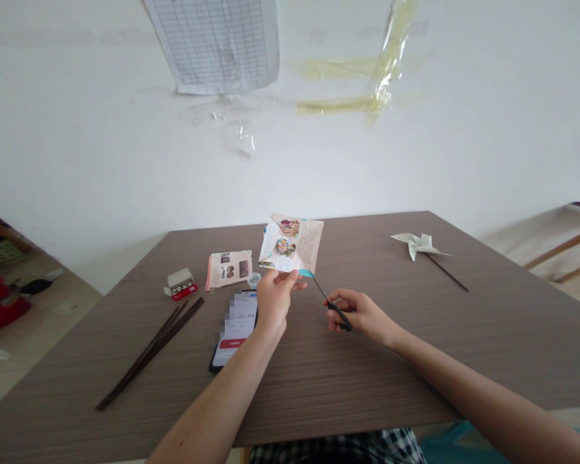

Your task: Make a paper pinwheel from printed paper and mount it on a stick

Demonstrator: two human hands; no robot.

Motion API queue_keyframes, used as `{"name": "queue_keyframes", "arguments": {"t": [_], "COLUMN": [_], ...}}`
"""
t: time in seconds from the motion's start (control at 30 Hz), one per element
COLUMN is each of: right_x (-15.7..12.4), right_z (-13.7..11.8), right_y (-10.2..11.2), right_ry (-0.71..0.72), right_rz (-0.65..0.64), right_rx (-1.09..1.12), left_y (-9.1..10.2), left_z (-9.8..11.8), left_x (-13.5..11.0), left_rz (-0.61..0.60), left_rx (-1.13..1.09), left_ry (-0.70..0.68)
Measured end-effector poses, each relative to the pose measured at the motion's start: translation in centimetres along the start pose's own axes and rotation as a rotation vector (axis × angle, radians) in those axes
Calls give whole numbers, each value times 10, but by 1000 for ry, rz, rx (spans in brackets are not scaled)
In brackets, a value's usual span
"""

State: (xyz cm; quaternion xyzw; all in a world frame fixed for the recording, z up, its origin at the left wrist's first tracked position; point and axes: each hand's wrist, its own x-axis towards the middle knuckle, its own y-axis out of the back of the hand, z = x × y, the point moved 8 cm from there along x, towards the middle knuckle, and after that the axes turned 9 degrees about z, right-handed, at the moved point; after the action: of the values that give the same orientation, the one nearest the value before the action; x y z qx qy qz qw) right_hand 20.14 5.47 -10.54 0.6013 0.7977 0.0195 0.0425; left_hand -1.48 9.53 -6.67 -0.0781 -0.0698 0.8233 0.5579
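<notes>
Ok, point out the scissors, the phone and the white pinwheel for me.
Scissors (338, 313): head view, on the black handle.
Phone (234, 328): head view, on the lit screen.
White pinwheel (419, 245): head view, middle of the blades.

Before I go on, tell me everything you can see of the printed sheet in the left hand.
The printed sheet looks like thin paper, roughly square, pale pink with a whiter area at left. It bears small text, two colour pictures and a blue patch at its lower edge. Faint diagonal lines look like creases. It is tilted up, pinched at the lower edge by the left hand. Scissors in the right hand reach its lower right corner; how far any cut goes is unclear.
</notes>
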Motion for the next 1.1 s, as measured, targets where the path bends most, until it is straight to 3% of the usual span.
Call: {"name": "queue_keyframes", "arguments": {"t": [1.1], "right_x": [1], "right_z": [1], "right_y": [0], "right_ry": [21], "right_rz": [6], "right_rx": [-3], "left_y": [-4], "left_z": [0], "left_x": [-4], "left_rz": [-15], "left_rx": [41], "left_ry": [28]}}
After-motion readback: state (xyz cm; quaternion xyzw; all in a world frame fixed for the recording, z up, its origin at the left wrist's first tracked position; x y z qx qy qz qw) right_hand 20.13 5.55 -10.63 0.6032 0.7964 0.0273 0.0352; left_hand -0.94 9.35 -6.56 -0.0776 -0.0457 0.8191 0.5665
